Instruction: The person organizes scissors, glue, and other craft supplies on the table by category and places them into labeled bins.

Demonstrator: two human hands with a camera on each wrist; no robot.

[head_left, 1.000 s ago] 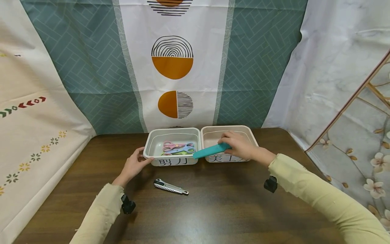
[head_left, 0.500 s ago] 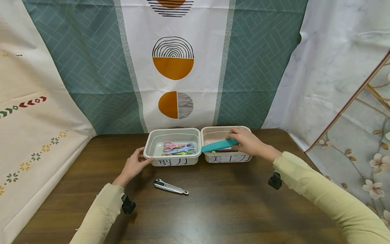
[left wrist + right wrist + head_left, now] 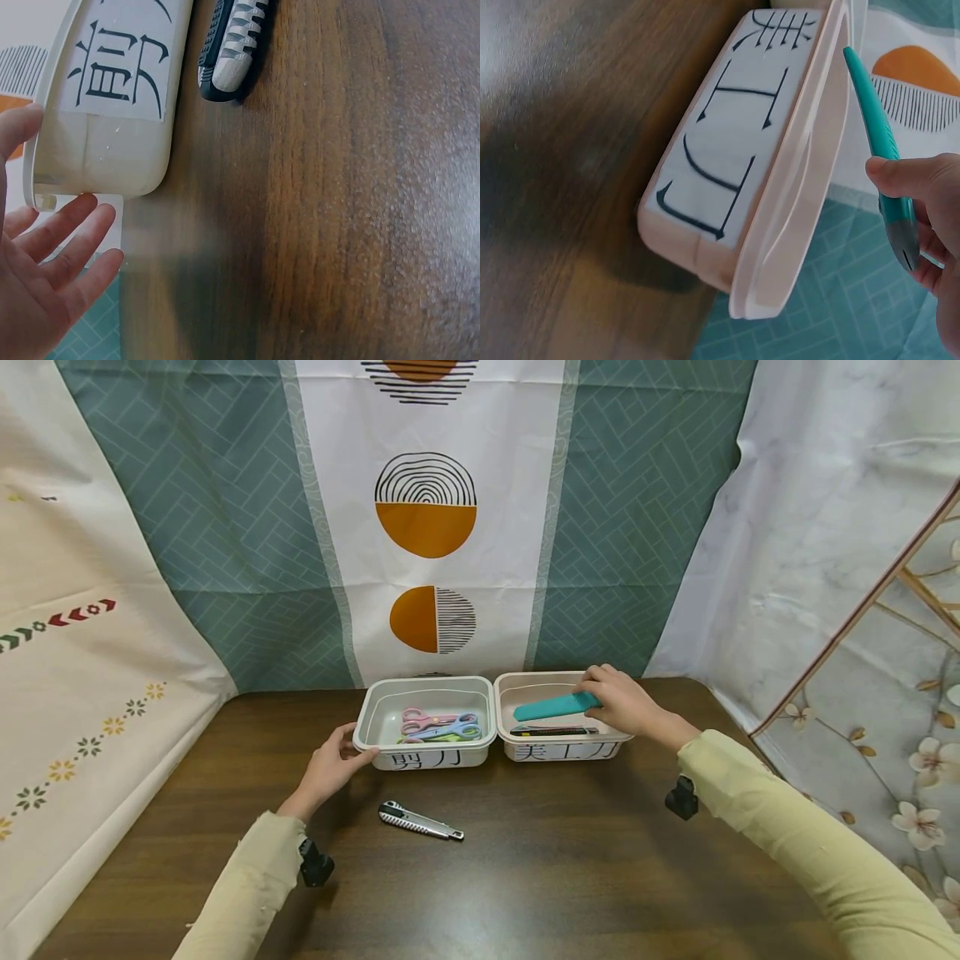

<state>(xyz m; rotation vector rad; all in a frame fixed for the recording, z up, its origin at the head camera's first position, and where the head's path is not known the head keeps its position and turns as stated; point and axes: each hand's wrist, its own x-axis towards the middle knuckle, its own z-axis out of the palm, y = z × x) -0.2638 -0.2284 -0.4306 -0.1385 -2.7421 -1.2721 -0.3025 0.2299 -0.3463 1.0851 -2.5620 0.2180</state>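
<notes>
Nearest on the dark wooden table (image 3: 525, 877): a grey utility knife (image 3: 420, 820), lying loose just in front of the left tub, touched by neither hand. Looks to be the one piece not yet sorted.

Just beyond, left hand (image 3: 330, 768): fingers relaxed and slightly spread, thumb at the near left corner of the left tub (image 3: 360, 727), gripping nothing. Steadies the tub at most. Inside it, pastel scissors (image 3: 438, 724) in pink, blue and green, lying together; that part seems finished.

Further right, right tub (image 3: 558, 675), side by side with its neighbour and touching it. On its floor, near the front wall, a dark utility knife (image 3: 551, 731), already put away. Above it, right hand (image 3: 626, 706), fingers and thumb curled round one end of a teal cutter (image 3: 555, 707); holds it roughly level over the tub's back half, not yet let go. Cannot tell whether its far tip touches the floor.

Judged well past halfway: one cutter stowed, one in hand over the tub, one on the table.

Behind all, a patterned cloth backdrop (image 3: 423, 527).
</notes>
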